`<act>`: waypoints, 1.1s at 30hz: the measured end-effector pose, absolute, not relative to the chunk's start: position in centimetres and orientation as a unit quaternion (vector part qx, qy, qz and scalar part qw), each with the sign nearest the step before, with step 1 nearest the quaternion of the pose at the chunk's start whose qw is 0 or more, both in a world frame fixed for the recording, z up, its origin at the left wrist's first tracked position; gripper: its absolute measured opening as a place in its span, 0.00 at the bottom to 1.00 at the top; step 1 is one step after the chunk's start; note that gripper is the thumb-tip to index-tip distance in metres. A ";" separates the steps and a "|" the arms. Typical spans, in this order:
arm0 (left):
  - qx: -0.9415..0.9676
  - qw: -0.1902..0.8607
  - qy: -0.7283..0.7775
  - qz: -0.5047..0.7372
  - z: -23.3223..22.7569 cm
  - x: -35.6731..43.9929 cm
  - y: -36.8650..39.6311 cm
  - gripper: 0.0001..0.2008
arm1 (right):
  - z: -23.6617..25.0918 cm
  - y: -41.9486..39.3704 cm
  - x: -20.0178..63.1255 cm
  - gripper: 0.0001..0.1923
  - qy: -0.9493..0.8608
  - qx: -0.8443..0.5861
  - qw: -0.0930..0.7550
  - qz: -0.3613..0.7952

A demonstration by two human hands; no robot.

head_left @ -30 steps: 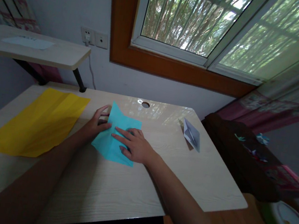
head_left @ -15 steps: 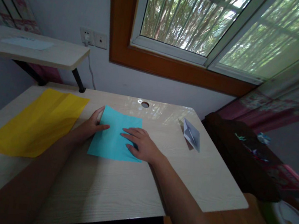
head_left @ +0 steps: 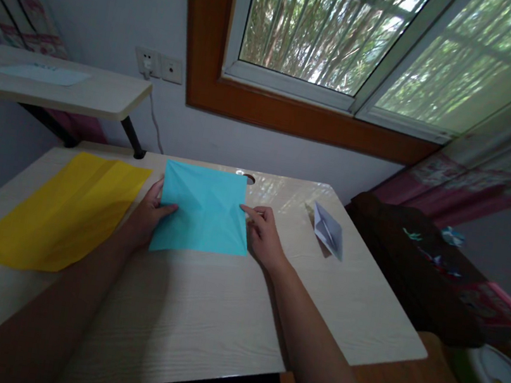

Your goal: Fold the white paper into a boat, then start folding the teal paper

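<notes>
A square sheet of light blue paper (head_left: 205, 209) with faint creases is held up slightly above the desk between both hands. My left hand (head_left: 149, 214) grips its left edge, thumb on the front and fingers behind. At the right edge, my right hand (head_left: 265, 231) pinches the paper, its index fingertip against the border; its other fingers are curled and partly hidden. Left of the blue paper lies a large yellow sheet (head_left: 58, 210), creased and lying loose. A folded white paper piece (head_left: 328, 229) rests on the desk to the right.
The pale wooden desk (head_left: 199, 311) has a round cable hole (head_left: 250, 179) near its back edge. A raised shelf (head_left: 106, 95) stands at the back left with a white sheet on it. Beyond the right edge are a dark brown piece of furniture (head_left: 393, 263) and a round lidded bin (head_left: 496, 381).
The blue paper has been lifted and shifted toward the back, opening into a flatter full square. My right hand has moved from lying on the paper to its right edge.
</notes>
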State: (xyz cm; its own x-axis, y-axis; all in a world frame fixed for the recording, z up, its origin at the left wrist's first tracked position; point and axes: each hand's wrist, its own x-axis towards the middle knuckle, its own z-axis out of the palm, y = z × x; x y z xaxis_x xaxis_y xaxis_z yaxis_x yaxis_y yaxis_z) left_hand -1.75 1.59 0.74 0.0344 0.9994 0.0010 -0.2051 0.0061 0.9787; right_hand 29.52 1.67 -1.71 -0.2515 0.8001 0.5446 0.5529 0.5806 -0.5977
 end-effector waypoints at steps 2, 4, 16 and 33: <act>0.440 0.569 0.437 0.540 0.6 -1.7 1.6 0.36 | -1.6 1.6 29.5 0.28 -0.783 -0.410 0.430 0.187; 0.440 0.590 0.432 0.522 0.5 -1.6 1.5 0.32 | -1.4 1.4 29.3 0.26 -0.786 -0.386 0.425 0.232; 0.398 0.617 0.476 0.484 0.6 -1.6 1.3 0.18 | -0.8 1.1 28.8 0.08 -0.658 -0.416 0.509 0.367; 0.542 0.593 0.364 0.471 -0.4 -1.2 0.7 0.24 | -1.9 1.7 28.6 0.15 -0.523 -0.440 0.554 0.475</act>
